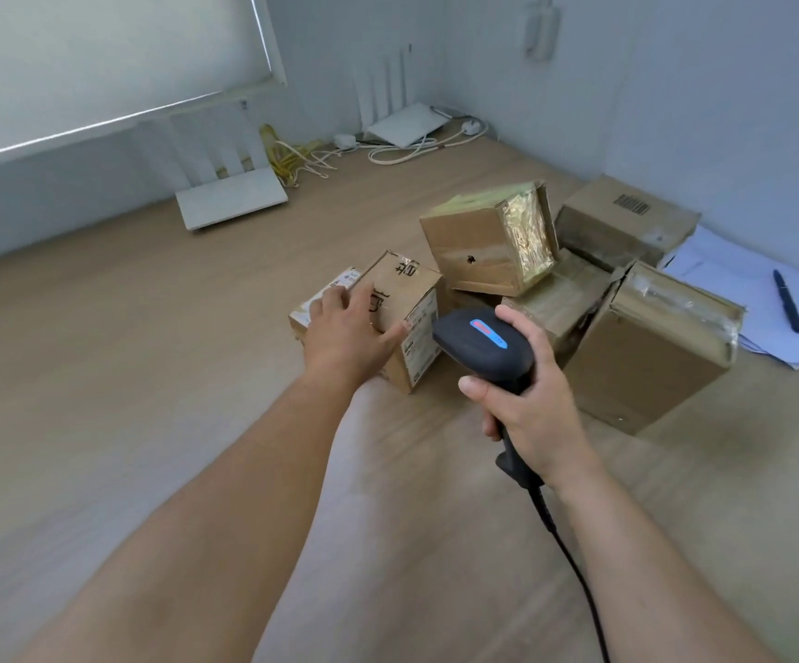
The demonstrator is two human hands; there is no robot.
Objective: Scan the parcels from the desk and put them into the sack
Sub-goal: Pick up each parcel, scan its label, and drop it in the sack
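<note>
While the left hand (pixel 347 327) is laid with relaxed, spread fingers on a small printed cardboard parcel (pixel 404 318) at the centre of the frame, a black corded scanner (pixel 483 349) is gripped in the right hand (pixel 529 404) just beside it. Right of centre, more taped brown parcels (pixel 646 346) are crowded together on the pale wood-grain table (pixel 125 356), one stacked tilted on the others. White papers (pixel 732 279) with a dark pen (pixel 788 301) are seen at the right edge; two white routers (pixel 232 201) and tangled cables (pixel 292 157) lie in the upper part.
</note>
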